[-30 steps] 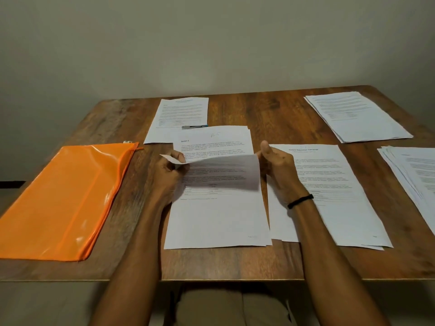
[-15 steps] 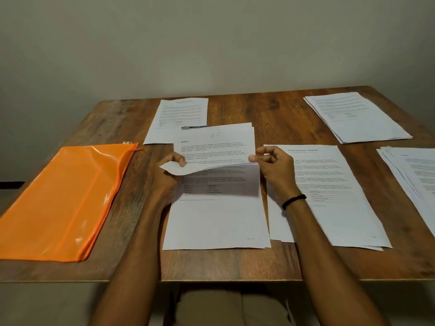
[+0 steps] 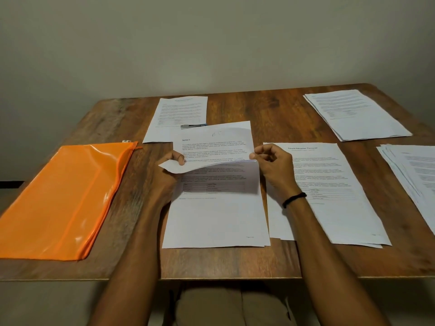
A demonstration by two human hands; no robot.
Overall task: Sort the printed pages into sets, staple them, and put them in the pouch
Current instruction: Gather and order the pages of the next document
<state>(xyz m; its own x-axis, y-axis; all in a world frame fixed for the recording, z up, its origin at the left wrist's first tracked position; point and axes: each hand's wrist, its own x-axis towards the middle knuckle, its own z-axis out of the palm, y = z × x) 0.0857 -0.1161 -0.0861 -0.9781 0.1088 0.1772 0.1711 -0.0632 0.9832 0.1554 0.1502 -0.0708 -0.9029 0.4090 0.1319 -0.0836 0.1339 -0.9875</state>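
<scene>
Wooden table against a plain wall: the centre stack of printed pages lies by the near edge, its long axis running from near edge to far edge. Its top sheet is curled back toward the far edge, the left hand pinching its left corner and the right hand its right margin, so the stack lies beneath and nearward of both grips. The apparent stapler, at the stack's far-left corner, is judged nearer the left hand.

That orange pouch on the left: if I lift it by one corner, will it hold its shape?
Probably not: the orange pouch lies thin with soft ripples, so it should sag. Its glossy sheen suggests a slippery surface. Likely light, since it lies so flat.
</scene>
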